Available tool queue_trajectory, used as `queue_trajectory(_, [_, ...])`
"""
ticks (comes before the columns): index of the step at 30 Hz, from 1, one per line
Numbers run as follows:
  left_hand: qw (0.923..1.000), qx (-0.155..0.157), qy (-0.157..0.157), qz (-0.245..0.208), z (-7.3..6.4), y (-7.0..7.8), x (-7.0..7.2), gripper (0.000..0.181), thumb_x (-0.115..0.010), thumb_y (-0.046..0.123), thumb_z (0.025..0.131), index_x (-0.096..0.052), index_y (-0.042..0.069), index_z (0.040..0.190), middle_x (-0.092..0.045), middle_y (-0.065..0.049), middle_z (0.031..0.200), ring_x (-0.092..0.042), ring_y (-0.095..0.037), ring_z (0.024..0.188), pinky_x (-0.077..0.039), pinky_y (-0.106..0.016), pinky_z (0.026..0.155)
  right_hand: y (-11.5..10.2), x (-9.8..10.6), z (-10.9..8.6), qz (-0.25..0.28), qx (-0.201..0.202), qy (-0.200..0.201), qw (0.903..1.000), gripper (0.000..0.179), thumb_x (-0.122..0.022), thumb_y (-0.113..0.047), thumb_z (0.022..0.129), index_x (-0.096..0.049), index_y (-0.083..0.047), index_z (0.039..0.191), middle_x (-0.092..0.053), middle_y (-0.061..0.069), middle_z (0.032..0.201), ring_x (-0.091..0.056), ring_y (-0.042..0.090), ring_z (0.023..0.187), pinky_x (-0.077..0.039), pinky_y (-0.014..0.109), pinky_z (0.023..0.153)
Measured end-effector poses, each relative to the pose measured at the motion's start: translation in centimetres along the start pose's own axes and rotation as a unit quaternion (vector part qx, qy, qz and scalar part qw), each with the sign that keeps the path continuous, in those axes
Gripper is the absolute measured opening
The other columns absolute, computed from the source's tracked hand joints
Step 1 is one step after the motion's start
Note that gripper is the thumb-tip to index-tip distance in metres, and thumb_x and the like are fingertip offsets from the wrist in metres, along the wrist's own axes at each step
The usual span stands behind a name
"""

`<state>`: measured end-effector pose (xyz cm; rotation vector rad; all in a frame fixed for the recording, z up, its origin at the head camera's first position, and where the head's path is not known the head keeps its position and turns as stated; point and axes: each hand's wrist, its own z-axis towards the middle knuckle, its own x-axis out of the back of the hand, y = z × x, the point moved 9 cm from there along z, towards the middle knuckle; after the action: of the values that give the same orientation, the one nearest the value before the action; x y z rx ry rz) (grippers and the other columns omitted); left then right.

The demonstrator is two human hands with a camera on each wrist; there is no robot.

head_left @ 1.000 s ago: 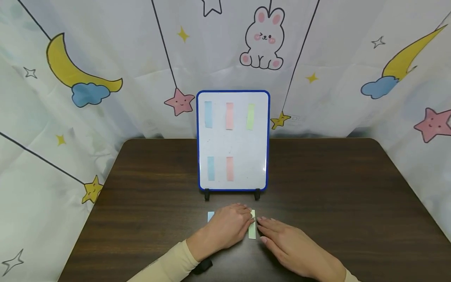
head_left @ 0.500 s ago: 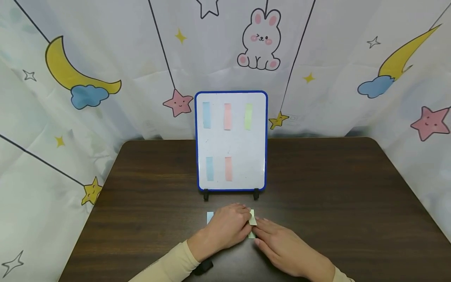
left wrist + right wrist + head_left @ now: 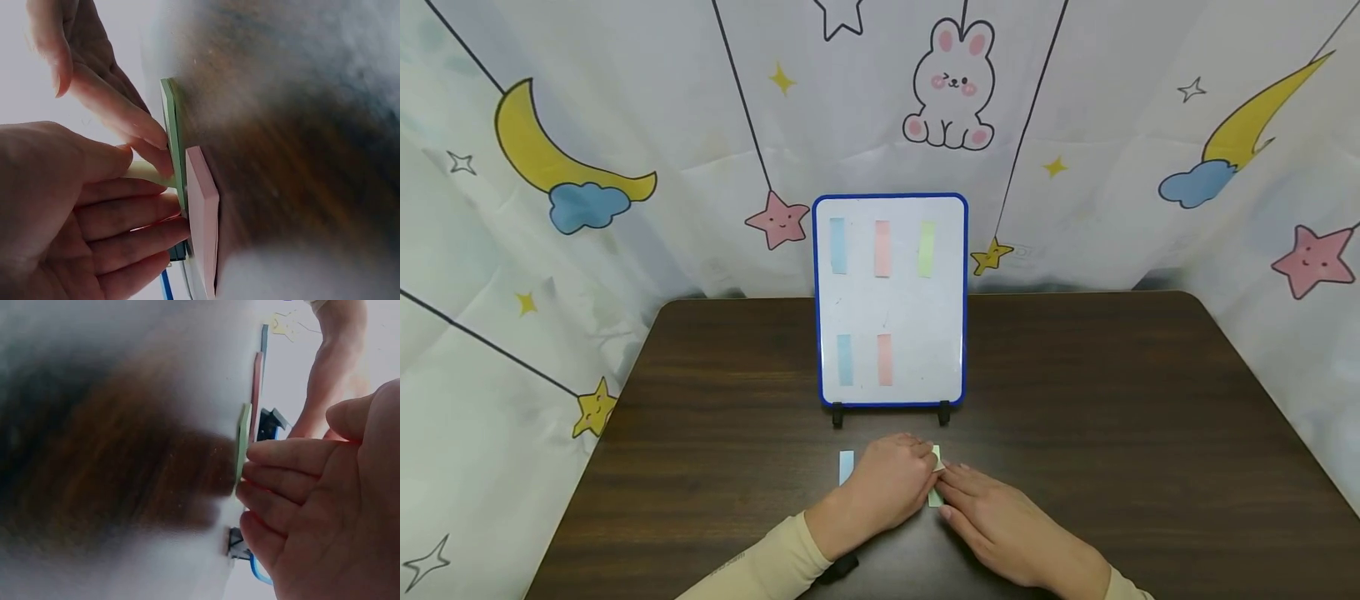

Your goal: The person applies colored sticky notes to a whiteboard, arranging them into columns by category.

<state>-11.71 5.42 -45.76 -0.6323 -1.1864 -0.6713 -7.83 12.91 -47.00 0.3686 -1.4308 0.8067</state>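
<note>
Below the whiteboard, my left hand (image 3: 886, 482) is over a row of sticky note pads. Its thumb and index finger pinch the lifted pale green sticky note (image 3: 149, 174), which bends up from the green sticky note pad (image 3: 177, 144). My right hand (image 3: 1000, 521) lies flat along the other side; its nearly straight fingertips touch the green pad's edge. To the left, a pink sticky note pad (image 3: 203, 212) is under my left hand, hidden in the head view. Beyond that, the blue sticky note pad (image 3: 846, 467) shows partly.
A blue-framed whiteboard (image 3: 917, 308) stands on black feet (image 3: 837, 415) behind the pads. It bears blue, pink and green strips above, blue and pink below. A black object (image 3: 838, 570) shows under my left wrist. The brown table (image 3: 1112, 400) meets a printed curtain (image 3: 700, 167).
My right hand has moved left to the green pad. The top green note has come up from the pad in my left fingers. The view has shifted slightly.
</note>
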Motion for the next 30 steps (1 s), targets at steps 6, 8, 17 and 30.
queue_trajectory(6, [0.9999, 0.007, 0.007, -0.009, -0.1, -0.2, 0.0, 0.016, -0.061, 0.032, 0.093, -0.071, 0.021, 0.088, -0.073, 0.011, 0.09, -0.068, -0.006, 0.085, -0.055, -0.021, 0.081, -0.1, 0.0, 0.2, -0.001, 0.005, 0.001, 1.0, 0.041, -0.049, -0.034, 0.102, -0.058, -0.014, 0.137, -0.055, -0.001, 0.145, -0.054, 0.016, 0.133, -0.051, 0.035, 0.105])
queue_trajectory(8, [0.9998, 0.007, 0.006, -0.015, -0.1, -0.2, 0.0, 0.015, -0.062, 0.032, 0.093, -0.071, 0.021, 0.089, -0.072, 0.011, 0.089, -0.068, -0.006, 0.084, -0.055, -0.022, 0.08, -0.2, 0.0, 0.2, -0.005, 0.006, -0.002, 1.0, 0.04, -0.049, -0.034, 0.102, -0.059, -0.014, 0.136, -0.056, -0.001, 0.144, -0.055, 0.017, 0.132, -0.051, 0.035, 0.104])
queue_trajectory(17, [0.9993, 0.012, -0.007, -0.035, 0.1, -0.4, -0.2, 0.009, -0.065, 0.028, 0.091, -0.071, 0.021, 0.091, -0.073, 0.011, 0.094, -0.069, -0.007, 0.091, -0.055, -0.022, 0.088, 0.2, -0.3, 0.1, 0.016, -0.019, -0.029, 0.9993, 0.042, -0.044, -0.036, 0.104, -0.057, -0.015, 0.138, -0.055, -0.001, 0.145, -0.054, 0.017, 0.133, -0.051, 0.036, 0.105])
queue_trajectory(30, [0.9956, 0.04, 0.011, -0.084, 0.2, -1.5, 0.3, 0.014, -0.062, 0.028, 0.095, -0.073, 0.018, 0.098, -0.075, 0.008, 0.102, -0.07, -0.01, 0.1, -0.057, -0.025, 0.091, 0.0, -0.1, 0.2, 0.025, -0.016, -0.032, 0.9991, 0.042, -0.043, -0.035, 0.105, -0.059, -0.012, 0.136, -0.055, 0.003, 0.145, -0.054, 0.018, 0.133, -0.051, 0.038, 0.105])
